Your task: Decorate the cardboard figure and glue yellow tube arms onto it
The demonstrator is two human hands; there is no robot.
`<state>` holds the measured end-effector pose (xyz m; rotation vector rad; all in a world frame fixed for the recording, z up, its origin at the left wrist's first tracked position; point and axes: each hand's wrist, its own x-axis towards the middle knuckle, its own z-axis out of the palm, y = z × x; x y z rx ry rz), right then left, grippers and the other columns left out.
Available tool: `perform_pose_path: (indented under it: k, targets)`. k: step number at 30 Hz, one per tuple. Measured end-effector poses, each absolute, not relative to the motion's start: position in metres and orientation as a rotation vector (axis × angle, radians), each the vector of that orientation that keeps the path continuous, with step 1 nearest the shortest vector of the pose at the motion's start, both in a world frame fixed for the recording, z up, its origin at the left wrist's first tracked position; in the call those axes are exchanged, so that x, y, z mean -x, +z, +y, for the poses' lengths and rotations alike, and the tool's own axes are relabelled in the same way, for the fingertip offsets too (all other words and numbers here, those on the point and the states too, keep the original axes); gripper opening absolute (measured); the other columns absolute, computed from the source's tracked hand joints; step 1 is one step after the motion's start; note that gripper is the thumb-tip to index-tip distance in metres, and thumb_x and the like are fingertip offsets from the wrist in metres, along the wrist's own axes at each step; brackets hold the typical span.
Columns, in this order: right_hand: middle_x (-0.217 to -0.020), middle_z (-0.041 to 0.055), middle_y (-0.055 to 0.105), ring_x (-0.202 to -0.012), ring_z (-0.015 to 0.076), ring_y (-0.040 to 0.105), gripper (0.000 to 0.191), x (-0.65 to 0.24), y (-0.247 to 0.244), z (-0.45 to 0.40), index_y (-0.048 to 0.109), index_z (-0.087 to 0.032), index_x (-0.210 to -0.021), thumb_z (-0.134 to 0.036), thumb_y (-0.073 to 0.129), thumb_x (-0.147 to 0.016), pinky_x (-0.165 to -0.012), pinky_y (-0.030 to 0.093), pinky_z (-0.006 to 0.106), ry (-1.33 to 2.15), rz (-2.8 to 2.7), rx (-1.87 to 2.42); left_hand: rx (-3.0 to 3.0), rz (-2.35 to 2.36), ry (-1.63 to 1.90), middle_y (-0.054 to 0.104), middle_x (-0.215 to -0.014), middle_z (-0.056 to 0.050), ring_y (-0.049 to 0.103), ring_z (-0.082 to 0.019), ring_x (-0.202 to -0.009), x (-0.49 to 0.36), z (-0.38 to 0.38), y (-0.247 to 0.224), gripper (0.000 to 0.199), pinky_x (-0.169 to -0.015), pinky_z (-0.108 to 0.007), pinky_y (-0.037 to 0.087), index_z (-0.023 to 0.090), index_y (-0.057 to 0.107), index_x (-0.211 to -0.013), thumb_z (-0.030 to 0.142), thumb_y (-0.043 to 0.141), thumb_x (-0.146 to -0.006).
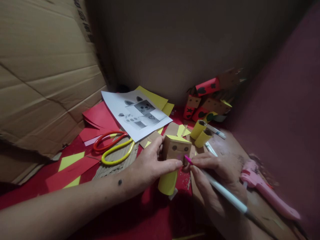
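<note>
My left hand [155, 160] grips a small cardboard figure [177, 148], its thumb across the lower front. The figure has a boxy brown head with two dark round eyes, a yellow top edge and a yellow tube body [167, 183] below. Pinched in my right hand [215, 176] is a white marker [226, 193] with a pink tip. That tip is at the right side of the face, beside a faint pink mark. Whether it touches the cardboard I cannot tell.
Red-and-yellow scissors [117, 156] and a printed sheet [140, 115] lie to the left. Behind stand two yellow tubes [198, 129] and several red-and-brown figures [206, 110]. A pink glue gun [270, 193] rests at the right. Large cardboard [50, 66] rises at the left.
</note>
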<state>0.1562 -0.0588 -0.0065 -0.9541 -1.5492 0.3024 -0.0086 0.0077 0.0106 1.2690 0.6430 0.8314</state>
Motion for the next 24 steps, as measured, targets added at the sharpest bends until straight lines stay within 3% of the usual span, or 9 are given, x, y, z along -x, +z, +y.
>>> perform_pose_path:
  k: [4, 16, 24]
  targets:
    - [-0.093, -0.0044, 0.067, -0.090, 0.0082, 0.066, 0.023, -0.1578, -0.0085, -0.0580, 0.064, -0.027, -0.099, -0.006, 0.061, -0.090, -0.080, 0.053, 0.016, 0.277, -1.559, 0.974, -1.270, 0.652, 0.828, 0.069, -0.123, -0.011, 0.065, -0.029, -0.117, 0.0087, 0.0077, 0.0103, 0.042, -0.101, -0.043, 0.049, 0.019, 0.053, -0.114, 0.024, 0.076, -0.079]
    - [-0.084, -0.0051, 0.066, -0.079, 0.0087, 0.066, 0.018, -0.1569, -0.0059, -0.0585, 0.062, -0.026, -0.093, -0.009, 0.060, -0.091, -0.069, 0.053, 0.018, 0.188, -1.535, 1.021, -1.253, 0.636, 0.809, 0.067, -0.128, -0.010, 0.064, -0.028, -0.119, 0.0096, 0.0071, 0.0109, 0.043, -0.102, -0.041, 0.049, 0.020, 0.053, -0.116, 0.025, 0.076, -0.080]
    - [-0.086, -0.0029, 0.068, -0.085, 0.0108, 0.069, 0.017, -0.1571, -0.0042, -0.0607, 0.061, -0.026, -0.090, -0.009, 0.059, -0.090, -0.066, 0.053, 0.017, 0.231, -1.542, 1.021, -1.254, 0.651, 0.811, 0.070, -0.122, -0.009, 0.065, -0.029, -0.117, 0.0097, 0.0071, 0.0111, 0.042, -0.100, -0.042, 0.050, 0.020, 0.053, -0.113, 0.025, 0.077, -0.079]
